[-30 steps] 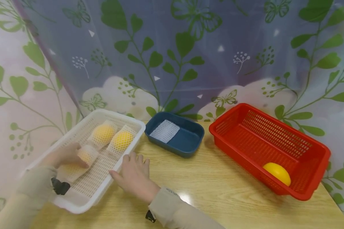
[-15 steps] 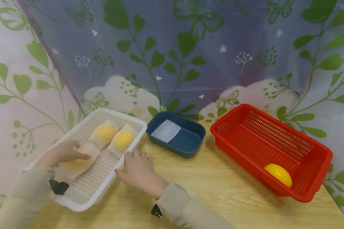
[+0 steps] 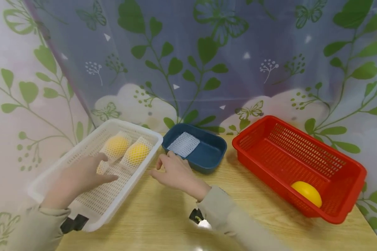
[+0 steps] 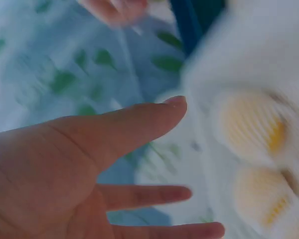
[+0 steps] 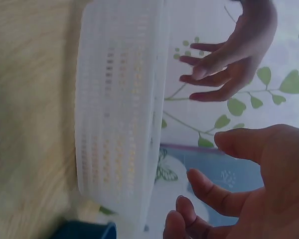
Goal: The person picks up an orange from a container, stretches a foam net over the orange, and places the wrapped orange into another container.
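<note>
My left hand (image 3: 78, 177) hovers over the white basket (image 3: 97, 198) with thumb and fingers spread and nothing in its grasp. Two yellow fruits, one (image 3: 116, 145) beside another (image 3: 138, 153), lie in white foam nets at the basket's far end. A bit of a third netted fruit (image 3: 102, 168) shows past the left hand, which hides the rest. Between the basket and the blue tray (image 3: 208, 157) is my right hand (image 3: 180, 174), fingers loosely bent and holding nothing. Its fingertips overlap the tray's near rim in the head view. Inside that tray lies a flat foam net (image 3: 184, 144).
A red basket (image 3: 254, 170) stands on the right of the wooden table (image 3: 238, 212), with a bare yellow fruit (image 3: 307, 193) at its near end. Behind everything hangs a leaf-patterned curtain (image 3: 176, 52).
The left hand has lifted off the nearer netted fruit and come up toward the camera, fingers spreading. The right hand has left the white basket's rim and moved right, toward the blue tray.
</note>
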Tool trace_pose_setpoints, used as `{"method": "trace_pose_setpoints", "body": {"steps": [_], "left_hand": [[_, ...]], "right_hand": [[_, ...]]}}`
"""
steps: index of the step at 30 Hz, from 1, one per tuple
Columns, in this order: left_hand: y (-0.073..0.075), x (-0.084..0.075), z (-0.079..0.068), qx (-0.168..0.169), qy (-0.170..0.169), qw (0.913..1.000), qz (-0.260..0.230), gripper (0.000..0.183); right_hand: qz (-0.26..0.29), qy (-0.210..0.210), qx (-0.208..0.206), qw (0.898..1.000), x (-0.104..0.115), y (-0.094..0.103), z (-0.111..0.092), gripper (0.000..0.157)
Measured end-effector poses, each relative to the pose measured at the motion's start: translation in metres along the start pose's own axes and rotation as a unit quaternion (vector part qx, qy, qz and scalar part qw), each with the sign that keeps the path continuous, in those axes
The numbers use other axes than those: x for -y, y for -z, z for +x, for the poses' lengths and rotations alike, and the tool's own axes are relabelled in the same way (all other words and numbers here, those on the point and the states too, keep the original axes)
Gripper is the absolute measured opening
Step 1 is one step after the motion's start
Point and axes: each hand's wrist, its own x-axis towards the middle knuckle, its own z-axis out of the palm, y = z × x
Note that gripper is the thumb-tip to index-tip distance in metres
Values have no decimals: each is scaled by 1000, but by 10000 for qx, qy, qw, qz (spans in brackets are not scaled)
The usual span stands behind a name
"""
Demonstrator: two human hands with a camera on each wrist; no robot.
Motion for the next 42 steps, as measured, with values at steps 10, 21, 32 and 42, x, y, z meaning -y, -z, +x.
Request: {"method": "trace_pose_setpoints", "body": {"steps": [10, 21, 32, 42], "left_hand": [[-25, -95, -6, -406, -526, 9971, -362, 38], [-78, -140, 24, -2295, -1088, 9669, -225, 14], [-86, -176, 58, -3751, -1451, 9149, 359, 30], [-95, -209, 85, -3706, -1738, 9123, 121, 18]], "right_hand": [[-319, -27, -274, 9991, -28, 49, -8, 26], [-336, 53, -640, 9974, -67, 95, -24, 23], [-181, 508, -1089, 9926, -122, 131, -41, 15], [-1471, -74, -788, 9859, -184, 163, -71, 13]]}}
